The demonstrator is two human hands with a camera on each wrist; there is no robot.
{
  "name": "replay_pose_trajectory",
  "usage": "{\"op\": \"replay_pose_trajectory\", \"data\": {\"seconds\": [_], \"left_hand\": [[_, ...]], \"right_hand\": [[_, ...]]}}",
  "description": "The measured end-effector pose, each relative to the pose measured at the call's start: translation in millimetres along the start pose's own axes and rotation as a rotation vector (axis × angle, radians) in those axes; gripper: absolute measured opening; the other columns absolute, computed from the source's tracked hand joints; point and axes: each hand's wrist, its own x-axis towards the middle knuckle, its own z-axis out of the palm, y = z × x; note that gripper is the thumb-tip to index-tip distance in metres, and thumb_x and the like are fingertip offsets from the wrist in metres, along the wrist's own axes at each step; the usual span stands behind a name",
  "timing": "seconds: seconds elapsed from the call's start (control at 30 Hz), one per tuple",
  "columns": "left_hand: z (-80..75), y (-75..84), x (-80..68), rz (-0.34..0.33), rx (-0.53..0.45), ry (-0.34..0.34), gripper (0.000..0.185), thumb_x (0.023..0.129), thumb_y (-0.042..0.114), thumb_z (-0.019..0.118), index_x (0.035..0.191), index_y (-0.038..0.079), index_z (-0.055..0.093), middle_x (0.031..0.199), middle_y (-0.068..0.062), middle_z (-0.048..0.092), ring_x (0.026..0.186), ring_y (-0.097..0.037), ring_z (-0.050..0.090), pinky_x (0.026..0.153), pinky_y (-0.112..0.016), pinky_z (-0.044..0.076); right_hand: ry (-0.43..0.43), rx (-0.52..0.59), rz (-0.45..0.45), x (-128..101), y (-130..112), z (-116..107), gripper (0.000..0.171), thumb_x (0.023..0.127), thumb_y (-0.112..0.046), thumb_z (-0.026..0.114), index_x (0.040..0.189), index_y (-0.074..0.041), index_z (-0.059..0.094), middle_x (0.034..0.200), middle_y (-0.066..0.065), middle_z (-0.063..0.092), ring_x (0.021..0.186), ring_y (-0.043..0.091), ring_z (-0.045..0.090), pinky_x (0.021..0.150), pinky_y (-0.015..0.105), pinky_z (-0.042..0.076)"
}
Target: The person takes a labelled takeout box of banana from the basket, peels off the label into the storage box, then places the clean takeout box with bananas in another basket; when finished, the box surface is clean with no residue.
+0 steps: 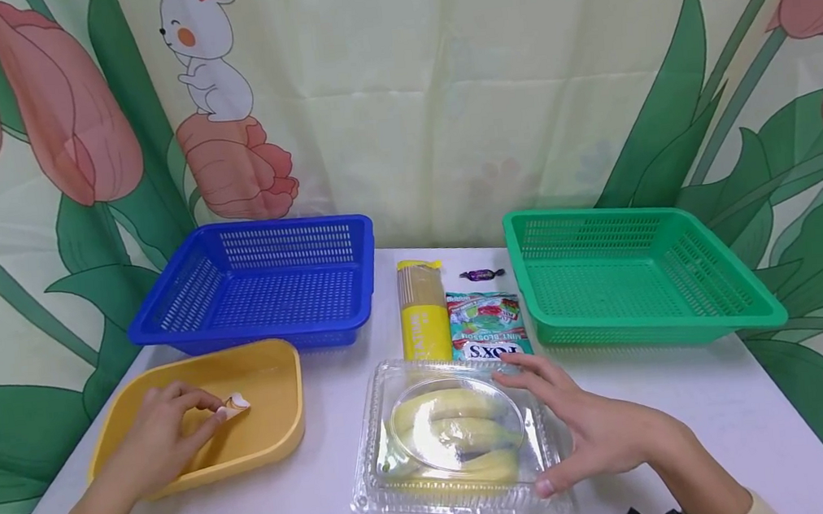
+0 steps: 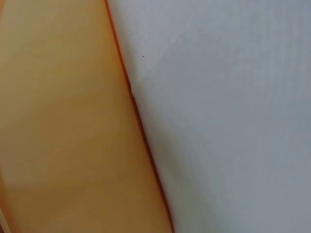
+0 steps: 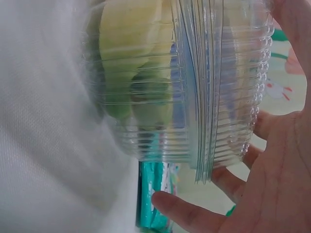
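Observation:
My left hand [image 1: 169,429] reaches into the yellow tray [image 1: 287,431], thumb and fingertips pinching a small white-wrapped candy [image 1: 237,404] close over the tray floor. The left wrist view shows only the tray's side [image 2: 73,121] and white cloth. My right hand [image 1: 595,424] is spread along the right side of a clear plastic clamshell box [image 1: 370,456] holding several bananas [image 1: 463,432]. Its thumb is at the near right corner, the other fingers at the far right corner. In the right wrist view the palm faces the box's ribbed wall [image 3: 194,121], fingers spread and not curled round it.
Behind the box lie a yellow pack of noodles [image 1: 424,321], a teal Fox's sweets bag [image 1: 486,320] and a purple-wrapped candy [image 1: 482,274]. A blue basket [image 1: 279,334] stands at the back left, a green basket [image 1: 653,330] at the back right. A printed curtain [image 1: 407,127] hangs behind.

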Motion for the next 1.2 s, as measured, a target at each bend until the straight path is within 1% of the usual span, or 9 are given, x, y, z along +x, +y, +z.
{"op": "replay_pose_trajectory", "data": {"seconds": [0.2, 0.27, 0.5, 0.6, 0.73, 0.87, 0.97, 1.1, 1.2], "left_hand": [[-1.8, -3.8, 1.2, -0.006, 0.026, -0.029, 0.019, 0.095, 0.028, 0.075, 0.104, 0.012, 0.078, 0.107, -0.011, 0.066, 0.102, -0.033, 0.046, 0.081, -0.043, 0.038], [-1.9, -4.6, 1.5, -0.01, 0.033, -0.035, 0.019, 0.095, 0.027, 0.075, 0.105, 0.012, 0.079, 0.106, -0.011, 0.066, 0.103, -0.034, 0.047, 0.082, -0.044, 0.039], [-2.2, -9.3, 3.8, -0.052, 0.073, -0.043, 0.022, 0.097, 0.026, 0.072, 0.109, 0.008, 0.077, 0.109, -0.019, 0.067, 0.104, -0.04, 0.048, 0.085, -0.053, 0.041], [-1.9, -10.9, 4.6, -0.041, 0.086, -0.039, 0.021, 0.097, 0.025, 0.073, 0.108, 0.008, 0.078, 0.106, -0.016, 0.068, 0.1, -0.037, 0.051, 0.083, -0.05, 0.04], [-1.2, -12.7, 5.2, -0.033, 0.085, -0.055, 0.019, 0.096, 0.023, 0.074, 0.107, 0.009, 0.078, 0.101, -0.009, 0.068, 0.097, -0.032, 0.052, 0.081, -0.045, 0.04], [-0.2, -13.1, 5.5, -0.052, 0.06, -0.091, 0.018, 0.095, 0.022, 0.074, 0.108, 0.01, 0.077, 0.103, -0.007, 0.071, 0.1, -0.032, 0.053, 0.084, -0.047, 0.042], [0.9, -13.4, 5.0, -0.065, 0.031, -0.123, 0.021, 0.094, 0.022, 0.075, 0.111, 0.01, 0.077, 0.109, -0.01, 0.073, 0.105, -0.035, 0.053, 0.088, -0.051, 0.043], [2.3, -14.9, 4.5, -0.052, 0.003, -0.15, 0.023, 0.094, 0.019, 0.075, 0.115, 0.009, 0.075, 0.114, -0.012, 0.073, 0.111, -0.041, 0.055, 0.095, -0.062, 0.043], [2.7, -15.4, 5.3, -0.04, -0.008, -0.162, 0.024, 0.093, 0.017, 0.075, 0.115, 0.008, 0.075, 0.112, -0.011, 0.073, 0.112, -0.042, 0.058, 0.098, -0.066, 0.044]], "right_hand": [[0.011, 0.007, -0.003, 0, 0, 1, 0.107, 0.078, -0.053, 0.086, 0.163, -0.029, 0.025, 0.169, 0.0, 0.007, 0.15, 0.027, 0.018, 0.103, 0.05, 0.049], [0.012, 0.01, -0.007, 0, 0, 1, 0.107, 0.078, -0.052, 0.086, 0.163, -0.028, 0.025, 0.169, 0.0, 0.007, 0.15, 0.027, 0.018, 0.103, 0.05, 0.048], [0.007, 0.021, -0.013, 0, 0, 1, 0.106, 0.08, -0.052, 0.085, 0.163, -0.028, 0.024, 0.169, 0.0, 0.006, 0.151, 0.027, 0.017, 0.103, 0.049, 0.049], [0.005, 0.03, -0.009, 0, 0, 1, 0.106, 0.08, -0.051, 0.086, 0.163, -0.028, 0.024, 0.169, -0.001, 0.005, 0.151, 0.028, 0.017, 0.103, 0.049, 0.049], [0.007, 0.033, 0.0, 0, 0, 2, 0.107, 0.079, -0.05, 0.086, 0.163, -0.029, 0.023, 0.169, -0.001, 0.005, 0.15, 0.031, 0.017, 0.102, 0.049, 0.049], [0.006, 0.036, 0.005, 0, 1, 2, 0.108, 0.079, -0.05, 0.086, 0.163, -0.03, 0.023, 0.169, -0.001, 0.005, 0.151, 0.032, 0.016, 0.102, 0.05, 0.049], [0.005, 0.042, 0.0, 0, 1, 2, 0.107, 0.079, -0.05, 0.086, 0.163, -0.029, 0.023, 0.169, -0.001, 0.004, 0.151, 0.031, 0.016, 0.103, 0.049, 0.049], [0.004, 0.044, -0.007, 0, 1, 2, 0.107, 0.079, -0.049, 0.086, 0.163, -0.029, 0.023, 0.169, -0.001, 0.004, 0.151, 0.031, 0.016, 0.103, 0.048, 0.049], [0.004, 0.038, -0.004, 0, 2, 3, 0.108, 0.079, -0.049, 0.086, 0.163, -0.029, 0.023, 0.169, 0.0, 0.004, 0.151, 0.031, 0.015, 0.103, 0.049, 0.049]]}}
